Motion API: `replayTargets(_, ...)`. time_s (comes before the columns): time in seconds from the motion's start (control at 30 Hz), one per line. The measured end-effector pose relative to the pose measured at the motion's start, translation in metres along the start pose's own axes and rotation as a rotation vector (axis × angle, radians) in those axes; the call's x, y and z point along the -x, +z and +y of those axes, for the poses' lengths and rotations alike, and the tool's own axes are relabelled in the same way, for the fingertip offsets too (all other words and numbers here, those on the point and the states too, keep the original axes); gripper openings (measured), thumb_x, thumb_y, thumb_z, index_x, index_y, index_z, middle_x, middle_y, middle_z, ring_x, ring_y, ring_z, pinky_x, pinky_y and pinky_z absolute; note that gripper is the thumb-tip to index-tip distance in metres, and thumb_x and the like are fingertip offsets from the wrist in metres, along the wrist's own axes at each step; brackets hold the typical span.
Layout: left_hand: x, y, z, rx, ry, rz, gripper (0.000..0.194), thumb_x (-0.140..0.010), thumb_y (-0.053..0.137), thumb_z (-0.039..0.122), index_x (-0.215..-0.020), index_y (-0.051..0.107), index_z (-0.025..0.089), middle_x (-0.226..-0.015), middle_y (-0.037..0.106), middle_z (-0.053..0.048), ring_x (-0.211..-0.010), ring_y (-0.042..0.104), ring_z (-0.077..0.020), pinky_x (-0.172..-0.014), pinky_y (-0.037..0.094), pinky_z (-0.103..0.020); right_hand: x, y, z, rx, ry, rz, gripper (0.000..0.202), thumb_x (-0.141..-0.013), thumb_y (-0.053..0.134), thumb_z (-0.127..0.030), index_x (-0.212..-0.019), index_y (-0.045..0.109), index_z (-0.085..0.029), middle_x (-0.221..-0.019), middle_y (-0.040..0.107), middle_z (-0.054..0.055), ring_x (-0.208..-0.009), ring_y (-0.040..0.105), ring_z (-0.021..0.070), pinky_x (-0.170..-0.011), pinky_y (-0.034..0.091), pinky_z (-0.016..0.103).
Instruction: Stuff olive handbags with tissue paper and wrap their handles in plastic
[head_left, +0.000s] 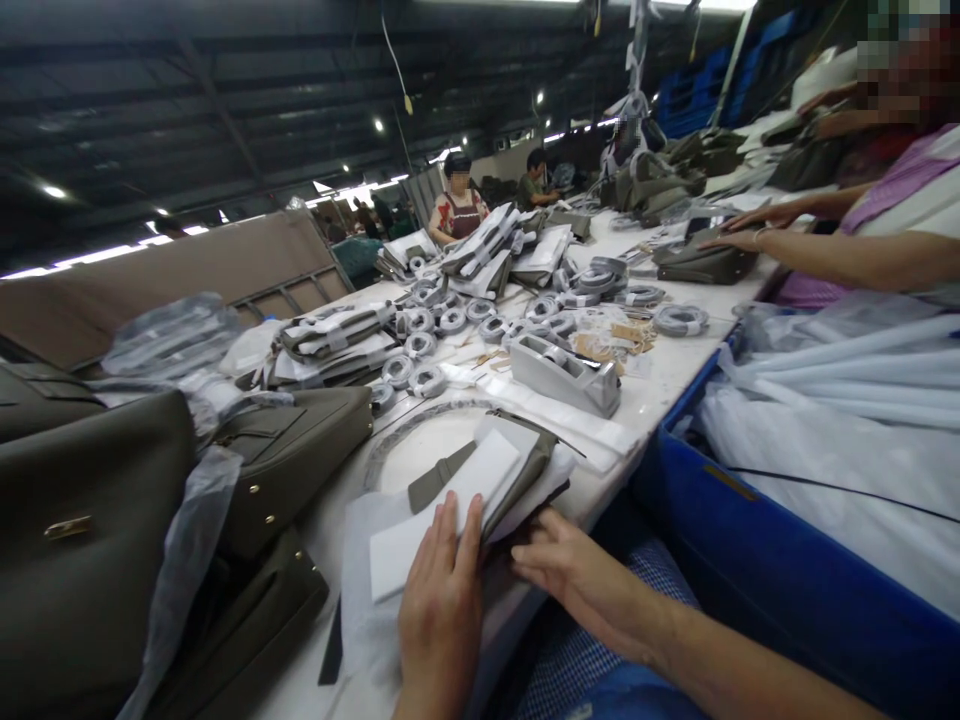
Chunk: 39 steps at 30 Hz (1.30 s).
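Note:
My left hand lies flat, fingers stretched, on a white foam sheet. Under and around the foam is a folded olive-grey bag piece with thin white wrapping paper spread on the table. My right hand is at the near right edge of this bundle, its fingers apart and its fingertips close against the underside. Whether it pinches the edge is partly hidden. A grey strap sticks out from the bundle's far left side.
Olive handbags crowd the left. Beyond the bundle stand a grey tape dispenser, several tape-like rolls and stacked wrapped pieces. A blue bin with plastic sheeting is at right. A co-worker's hands rest on another bag.

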<state>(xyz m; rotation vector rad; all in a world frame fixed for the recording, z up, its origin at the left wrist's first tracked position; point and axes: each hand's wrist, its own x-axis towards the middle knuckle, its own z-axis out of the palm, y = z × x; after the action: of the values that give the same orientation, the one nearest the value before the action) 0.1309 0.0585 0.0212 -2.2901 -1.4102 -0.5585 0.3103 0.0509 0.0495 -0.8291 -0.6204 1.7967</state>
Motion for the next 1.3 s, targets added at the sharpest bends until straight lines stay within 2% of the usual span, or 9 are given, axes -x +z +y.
replayTargets(0.1, 0.0, -0.001, 0.001, -0.001, 0.03, -0.007, 0.068, -0.094, 0.048, 0.005, -0.156, 0.025, 0.018, -0.157, 0.039, -0.017, -0.14, 0.045, -0.028, -0.107, 0.049, -0.043, -0.003, 0.007, -0.001, -0.037, 0.008, -0.001, 0.033, -0.074, 0.071, -0.018, -0.105, 0.061, -0.021, -0.105, 0.071, 0.003, -0.11, 0.063, 0.0217, -0.102, 0.047, 0.037)
replayTargets(0.23, 0.001, -0.005, 0.001, 0.03, 0.025, -0.004, 0.07, -0.092, 0.05, 0.011, -0.156, 0.023, 0.014, -0.159, 0.032, -0.019, -0.144, 0.038, -0.0307, -0.108, 0.048, -0.047, -0.005, 0.011, -0.005, -0.016, -0.01, -0.03, 0.037, -0.076, 0.068, -0.017, -0.113, 0.06, -0.02, -0.108, 0.071, 0.004, -0.111, 0.062, 0.0217, -0.099, 0.048, 0.036)
replayTargets(0.47, 0.003, -0.002, -0.011, 0.032, -0.014, 0.055, 0.074, -0.091, 0.042, 0.004, -0.158, 0.017, 0.02, -0.157, 0.039, -0.015, -0.141, 0.044, -0.0267, -0.107, 0.049, -0.042, -0.008, 0.003, -0.007, 0.186, -0.039, -0.152, 0.046, -0.079, 0.065, -0.017, -0.125, 0.059, -0.021, -0.112, 0.073, 0.005, -0.107, 0.067, 0.0208, -0.094, 0.051, 0.034)
replayTargets(0.6, -0.004, -0.017, -0.031, 0.111, -0.124, 0.006, 0.077, -0.092, 0.046, 0.008, -0.159, 0.011, 0.024, -0.157, 0.04, -0.011, -0.136, 0.05, -0.0266, -0.104, 0.051, -0.039, -0.022, -0.035, -0.038, 0.74, -0.145, -0.252, 0.039, -0.088, 0.062, -0.03, -0.125, 0.065, -0.021, -0.113, 0.075, 0.008, -0.101, 0.071, 0.0247, -0.089, 0.056, 0.039)
replayTargets(0.73, -0.016, -0.033, -0.048, 0.078, -0.353, 0.047, 0.08, -0.092, 0.062, 0.021, -0.158, 0.017, 0.028, -0.143, 0.057, -0.011, -0.115, 0.067, -0.0289, -0.083, 0.059, -0.035, -0.051, -0.089, -0.09, 1.542, -0.614, 0.081, 0.032, -0.098, 0.048, -0.031, -0.118, 0.071, -0.022, -0.121, 0.072, 0.008, -0.114, 0.067, 0.0254, -0.104, 0.05, 0.041)
replayTargets(0.83, -0.023, -0.036, -0.053, 0.031, -0.521, 0.05, 0.083, -0.09, 0.068, 0.031, -0.157, 0.02, 0.029, -0.132, 0.066, -0.011, -0.099, 0.073, -0.0303, -0.063, 0.057, -0.032, -0.077, -0.121, -0.114, 1.717, -0.615, 0.13, 0.033, -0.094, 0.05, -0.022, -0.119, 0.07, -0.015, -0.127, 0.069, 0.015, -0.119, 0.063, 0.03, -0.107, 0.047, 0.044)
replayTargets(0.93, -0.024, -0.035, -0.053, 0.035, -0.588, 0.023, 0.084, -0.09, 0.069, 0.031, -0.157, 0.019, 0.029, -0.125, 0.07, -0.01, -0.094, 0.074, -0.0308, -0.058, 0.053, -0.031, -0.098, -0.138, -0.118, 1.821, -0.551, 0.09, 0.031, -0.089, 0.055, -0.016, -0.115, 0.072, -0.015, -0.125, 0.069, 0.015, -0.115, 0.065, 0.0297, -0.102, 0.05, 0.041)
replayTargets(1.13, -0.023, -0.036, -0.048, 0.118, -0.569, 0.036, 0.079, -0.09, 0.069, 0.025, -0.155, 0.026, 0.031, -0.135, 0.064, -0.009, -0.107, 0.07, -0.0289, -0.075, 0.056, -0.032, -0.115, -0.136, -0.116, 2.012, -0.472, 0.071, 0.017, -0.091, 0.057, -0.02, -0.095, 0.073, -0.018, -0.098, 0.071, 0.011, -0.096, 0.066, 0.0247, -0.085, 0.051, 0.032)
replayTargets(1.3, -0.024, -0.037, -0.048, 0.149, -0.614, 0.039, 0.077, -0.091, 0.067, 0.025, -0.156, 0.025, 0.03, -0.133, 0.065, -0.009, -0.109, 0.069, -0.0288, -0.077, 0.057, -0.033, -0.109, -0.119, -0.129, 2.096, -0.457, 0.053, 0.018, -0.092, 0.055, -0.018, -0.087, 0.072, -0.02, -0.095, 0.071, 0.007, -0.091, 0.066, 0.0223, -0.077, 0.046, 0.029)
